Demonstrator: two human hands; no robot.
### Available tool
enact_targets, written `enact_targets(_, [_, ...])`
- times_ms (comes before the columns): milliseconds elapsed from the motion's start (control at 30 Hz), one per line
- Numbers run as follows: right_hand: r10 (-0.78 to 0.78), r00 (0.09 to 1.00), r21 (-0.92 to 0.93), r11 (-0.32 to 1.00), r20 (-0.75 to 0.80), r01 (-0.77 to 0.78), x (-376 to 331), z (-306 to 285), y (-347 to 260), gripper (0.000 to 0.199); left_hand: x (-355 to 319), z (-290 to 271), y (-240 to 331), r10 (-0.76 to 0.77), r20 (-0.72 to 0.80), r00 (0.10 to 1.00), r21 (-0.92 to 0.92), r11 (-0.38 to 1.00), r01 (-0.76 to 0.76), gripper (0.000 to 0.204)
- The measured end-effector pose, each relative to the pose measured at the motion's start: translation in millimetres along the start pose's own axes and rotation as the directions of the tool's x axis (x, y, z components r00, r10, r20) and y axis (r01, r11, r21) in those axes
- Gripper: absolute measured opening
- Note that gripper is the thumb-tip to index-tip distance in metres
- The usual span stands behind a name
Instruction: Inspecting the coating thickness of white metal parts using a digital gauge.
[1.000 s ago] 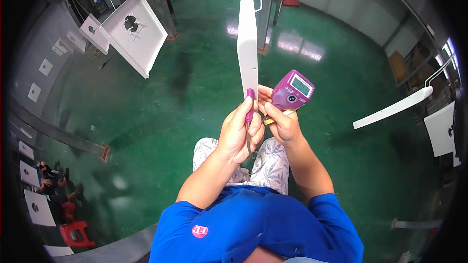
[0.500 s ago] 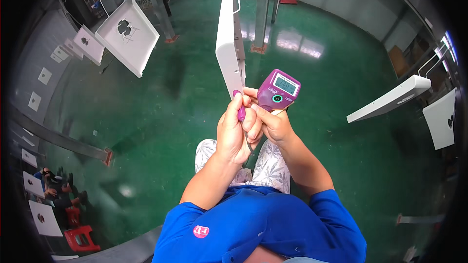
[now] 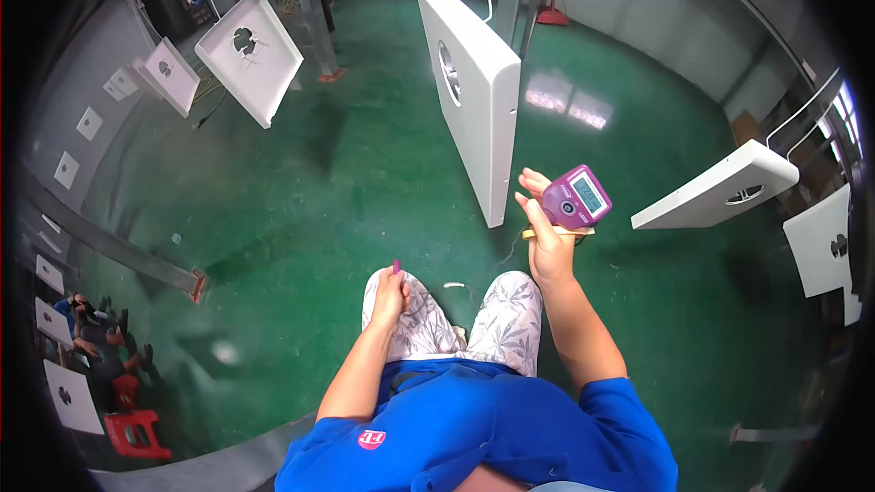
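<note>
Gauging work, I'd say, with the purple probe (image 3: 396, 266) off the hanging white panel (image 3: 478, 118); contact calls for raising it. The left hand (image 3: 390, 296) is closed round that probe by the left knee (image 3: 416, 299); well apart, the right hand (image 3: 550, 248) holds the purple gauge (image 3: 580, 197) near the panel, its grip partly hidden.

From the person's head, a fisheye view looks steeply down over the blue shirt (image 3: 510, 415), close at the lower edge, past the left hand (image 3: 391, 299) and right hand (image 3: 550, 251) around mid-frame, and ahead across the floor (image 3: 283, 219) to the wall (image 3: 629, 0) up top.
</note>
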State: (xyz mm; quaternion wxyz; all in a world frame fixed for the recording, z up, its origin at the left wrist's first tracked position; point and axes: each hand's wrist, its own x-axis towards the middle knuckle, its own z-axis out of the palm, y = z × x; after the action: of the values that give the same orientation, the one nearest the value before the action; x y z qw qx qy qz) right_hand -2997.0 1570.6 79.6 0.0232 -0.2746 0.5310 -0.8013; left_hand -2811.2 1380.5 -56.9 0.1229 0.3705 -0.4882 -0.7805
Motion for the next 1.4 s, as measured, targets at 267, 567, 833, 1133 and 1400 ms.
enact_targets(267, [0.364, 0.930, -0.030, 0.930, -0.051, -0.365, -42.2, -30.8, 24.5, 0.020, 13.3, -89.8, -88.2, 0.075, -0.254, 0.964, 0.116, 0.992, -0.047, 0.038])
enact_targets(567, [0.394, 0.892, 0.025, 0.917, -0.221, -0.399, -79.4, -85.2, 52.1, 0.015, 54.7, -87.5, -133.7, 0.404, 0.032, 0.914, 0.527, 0.771, -0.359, 0.028])
enact_targets(833, [0.370, 0.830, 0.076, 0.924, -0.417, -0.374, -108.3, -146.1, 52.8, 0.010, 91.0, -77.0, -156.6, 0.415, -0.008, 0.910, 0.732, 0.622, -0.278, 0.015])
enact_targets(1133, [0.323, 0.772, 0.153, 0.945, -0.547, -0.288, -103.1, -193.3, 46.8, 0.008, 85.3, -54.4, -150.0, 0.366, -0.019, 0.930, 0.829, 0.526, -0.190, 0.014])
enact_targets(1400, [0.056, 0.766, 0.092, 0.996, -0.641, 0.004, -33.0, -235.9, 1.5, 0.013, 85.4, -41.4, -161.0, 0.328, -0.004, 0.945, 0.628, 0.736, -0.253, 0.012])
